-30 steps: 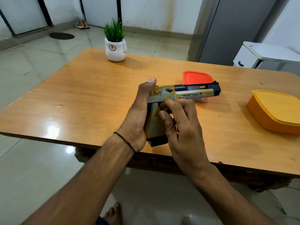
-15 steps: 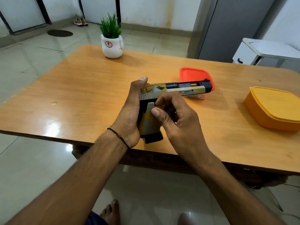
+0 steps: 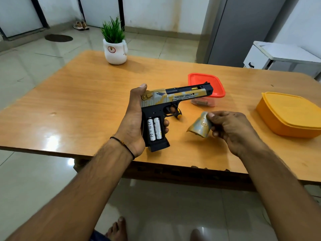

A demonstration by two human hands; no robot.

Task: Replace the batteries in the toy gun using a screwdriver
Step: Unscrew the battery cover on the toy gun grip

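Your toy gun point(image 3: 182, 96), gold-grey slide, black grip, sits upright in your left hand point(image 3: 133, 119), barrel pointing right. Grip open: two white batteries point(image 3: 154, 126) side by side inside. Loose cover point(image 3: 199, 127) pinched in your right hand point(image 3: 232, 129).

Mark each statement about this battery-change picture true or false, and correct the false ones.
1. The left hand grips the toy gun. True.
2. The grip cover is fitted over the batteries. False: it is off, and two batteries show in the open grip.
3. The right hand is empty. False: it pinches the grip cover.
4. A potted plant stands on the table. True.
5. The orange box lies open. False: its lid is on.
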